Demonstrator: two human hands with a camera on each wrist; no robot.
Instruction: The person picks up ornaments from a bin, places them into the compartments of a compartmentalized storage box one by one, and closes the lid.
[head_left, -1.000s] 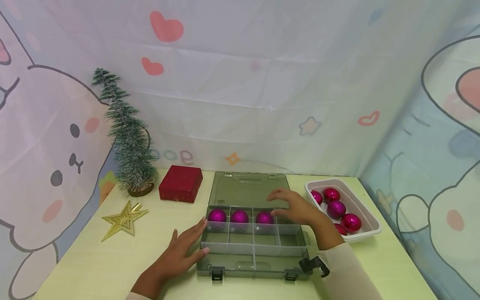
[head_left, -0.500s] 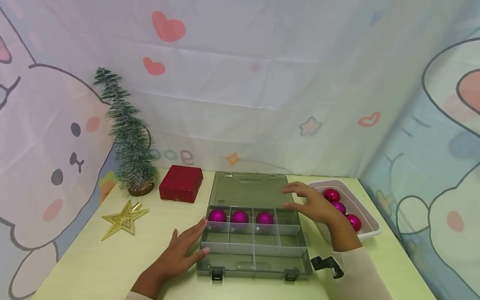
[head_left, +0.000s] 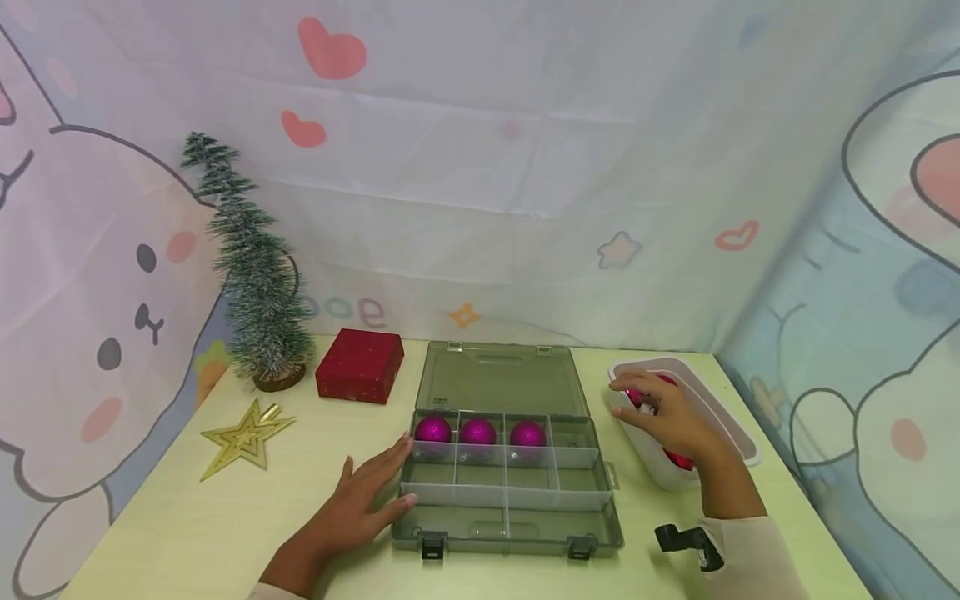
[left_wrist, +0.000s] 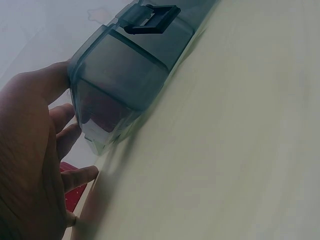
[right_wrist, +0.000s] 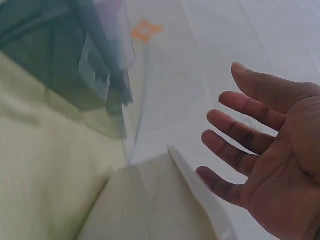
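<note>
A green see-through organizer box (head_left: 480,521) lies with its lid folded back. Three glittery purple Christmas balls (head_left: 477,432) sit in separate compartments of its back row; the rightmost one there holds no ball. Against the box's left side rests my left hand (head_left: 356,510), fingers extended, as the left wrist view also shows. My right hand (head_left: 671,418) is over the white tub (head_left: 738,433), its fingers spread and holding nothing in the right wrist view. Shiny balls (head_left: 677,457) in the tub are partly hidden behind that hand.
At the back left a small frosted Christmas tree (head_left: 262,308) stands beside a red box (head_left: 360,367). In front of the tree lies a gold star (head_left: 247,437). A printed cloth backdrop (head_left: 480,192) encloses the table's back and sides.
My right hand has moved right, from above the box's back row to over the white tub. The left hand and the balls in the box have stayed put.
</note>
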